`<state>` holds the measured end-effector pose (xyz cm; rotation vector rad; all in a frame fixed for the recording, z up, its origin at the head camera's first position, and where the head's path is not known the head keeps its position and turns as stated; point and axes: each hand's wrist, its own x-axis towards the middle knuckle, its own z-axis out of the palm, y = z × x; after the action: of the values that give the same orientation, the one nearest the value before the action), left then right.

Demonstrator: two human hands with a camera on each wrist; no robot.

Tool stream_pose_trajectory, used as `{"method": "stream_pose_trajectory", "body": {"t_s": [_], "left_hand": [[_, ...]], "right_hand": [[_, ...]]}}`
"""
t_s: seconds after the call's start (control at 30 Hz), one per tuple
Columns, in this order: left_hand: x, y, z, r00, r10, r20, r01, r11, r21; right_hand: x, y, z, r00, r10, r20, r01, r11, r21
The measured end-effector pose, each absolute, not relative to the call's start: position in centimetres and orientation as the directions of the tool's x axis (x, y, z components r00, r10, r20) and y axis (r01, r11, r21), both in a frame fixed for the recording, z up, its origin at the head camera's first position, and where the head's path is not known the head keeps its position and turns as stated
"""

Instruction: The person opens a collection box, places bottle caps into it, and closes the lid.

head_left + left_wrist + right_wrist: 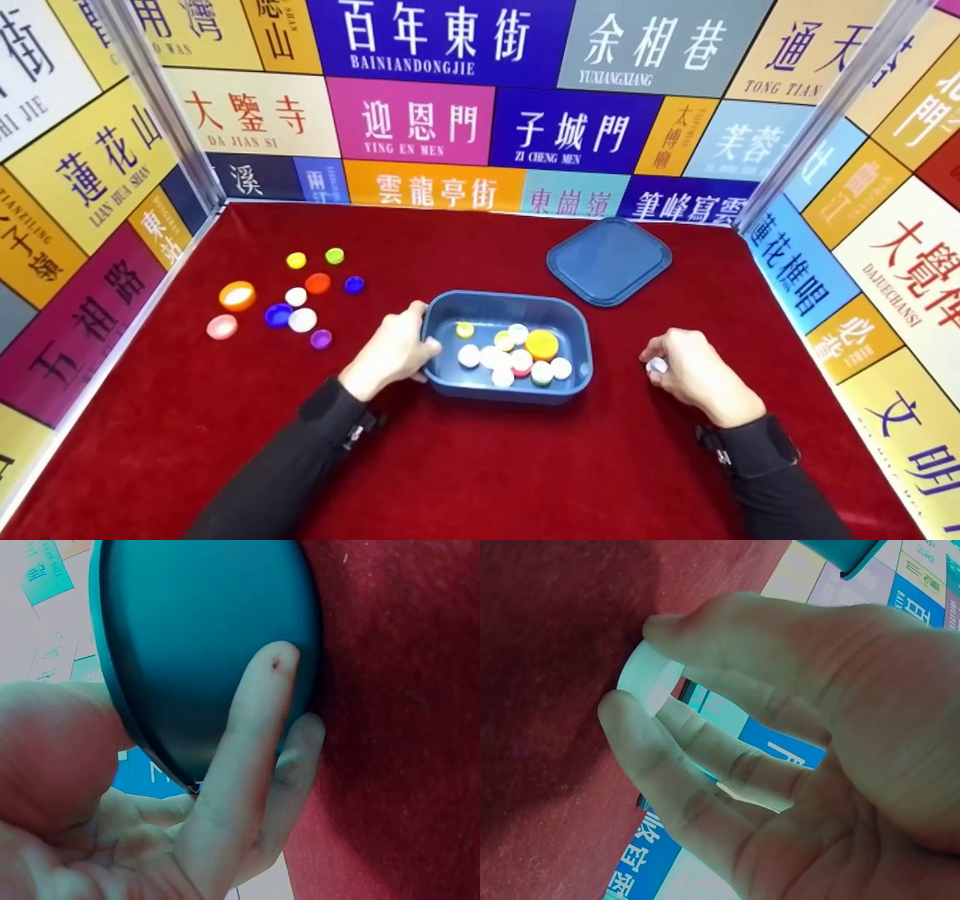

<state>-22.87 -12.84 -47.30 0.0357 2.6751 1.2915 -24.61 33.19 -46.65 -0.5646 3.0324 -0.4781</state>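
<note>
Blue box (502,394), holding caps (541,345): over the feed I note the left hand (394,343) gripping its left end. Right of the box, the right hand (697,371) pinches a white cap (646,679). Loose caps (302,320) lie left of the box; a lid (610,261), behind and right.

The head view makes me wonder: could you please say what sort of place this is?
Probably a staged booth: metal corner posts and wall panels printed with Chinese lettering border a red cloth surface.
</note>
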Motion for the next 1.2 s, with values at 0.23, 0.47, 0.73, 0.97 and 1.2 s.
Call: {"method": "stream_pose_trajectory", "body": {"t_s": [0.23,0.47,0.73,0.97,1.2], "left_hand": [[-22.6,-13.0,-47.5,-0.986,0.086,-0.145,-0.062,0.614,0.787],[-22.6,-13.1,-47.6,-0.985,0.078,-0.154,-0.073,0.620,0.781],[-22.5,-12.8,-47.7,-0.984,0.083,-0.161,-0.075,0.624,0.778],[-22.8,-12.8,-47.4,-0.987,0.091,-0.133,-0.048,0.620,0.783],[-22.8,-12.9,-47.4,-0.988,0.100,-0.119,-0.032,0.616,0.787]], "right_hand": [[-24.6,32.9,-46.8,-0.932,-0.361,0.042,-0.356,0.884,-0.304],[-24.6,32.6,-47.2,-0.929,-0.359,0.086,-0.368,0.875,-0.315],[-24.3,32.0,-46.9,-0.930,-0.347,0.124,-0.369,0.868,-0.332],[-24.1,31.2,-45.1,-0.919,-0.354,0.175,-0.394,0.849,-0.351],[-24.5,29.3,-43.3,-0.877,-0.394,0.276,-0.473,0.813,-0.341]]}}
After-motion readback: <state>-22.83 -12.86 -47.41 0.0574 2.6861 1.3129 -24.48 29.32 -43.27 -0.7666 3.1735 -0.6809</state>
